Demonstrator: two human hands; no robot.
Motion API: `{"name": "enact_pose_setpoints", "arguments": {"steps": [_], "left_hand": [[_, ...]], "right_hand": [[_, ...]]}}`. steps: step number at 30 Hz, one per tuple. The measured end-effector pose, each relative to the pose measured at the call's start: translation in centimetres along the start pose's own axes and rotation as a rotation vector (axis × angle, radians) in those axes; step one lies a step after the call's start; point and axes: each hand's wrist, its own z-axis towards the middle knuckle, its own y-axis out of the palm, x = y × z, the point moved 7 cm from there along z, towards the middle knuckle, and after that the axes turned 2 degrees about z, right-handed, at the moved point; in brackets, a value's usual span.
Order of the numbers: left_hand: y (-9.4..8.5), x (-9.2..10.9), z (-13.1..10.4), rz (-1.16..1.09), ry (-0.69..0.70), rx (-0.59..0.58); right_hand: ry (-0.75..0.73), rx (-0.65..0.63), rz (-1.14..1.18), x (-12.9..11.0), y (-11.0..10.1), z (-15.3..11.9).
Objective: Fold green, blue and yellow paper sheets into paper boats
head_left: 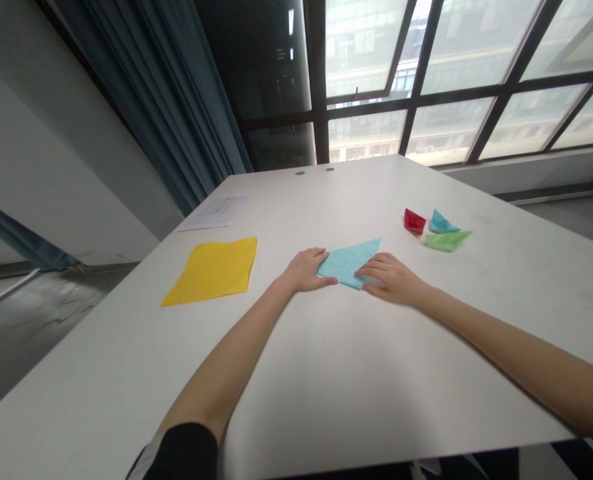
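Observation:
A folded sheet of light blue paper (350, 260) lies on the white table (321, 373), one pointed corner toward the upper right. My left hand (309, 269) rests at its left edge, thumb stretched along the near side and fingertips on the paper. On the lower right part of the paper is my right hand (389, 277), its fingers spread a little and touching the surface. Neither hand is closed round anything.
Yellow paper (211, 270) lies left of my hands, with a printed sheet (215, 213) behind it. To the right sit small folded pieces: red (414, 222), blue (442, 222) and green (448, 241). Windows and a blue curtain (161, 87) stand beyond the table.

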Motion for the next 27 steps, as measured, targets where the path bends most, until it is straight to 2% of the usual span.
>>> {"name": "enact_pose_setpoints", "arguments": {"steps": [2,5,8,12,18,27], "left_hand": [[-0.2,0.1,0.0,0.003,0.001,0.024],[-1.3,1.1,0.1,-0.016,0.041,0.138],[-2.2,3.2,0.2,-0.113,0.143,0.25],[-1.8,5.9,0.4,-0.231,0.267,0.261],[-1.2,5.7,0.7,-0.273,0.183,0.291],[-1.1,5.7,0.7,-0.281,0.173,0.288]], "right_hand": [[-0.014,0.031,-0.019,0.1,0.0,0.0],[0.007,0.086,-0.033,0.3,-0.3,0.0],[0.059,0.149,-0.025,0.7,-0.7,0.0],[0.118,0.201,-0.019,0.9,-1.1,-0.1],[0.162,0.228,0.023,1.0,-1.1,-0.1],[0.198,0.253,0.06,1.3,-1.2,-0.2]]}}
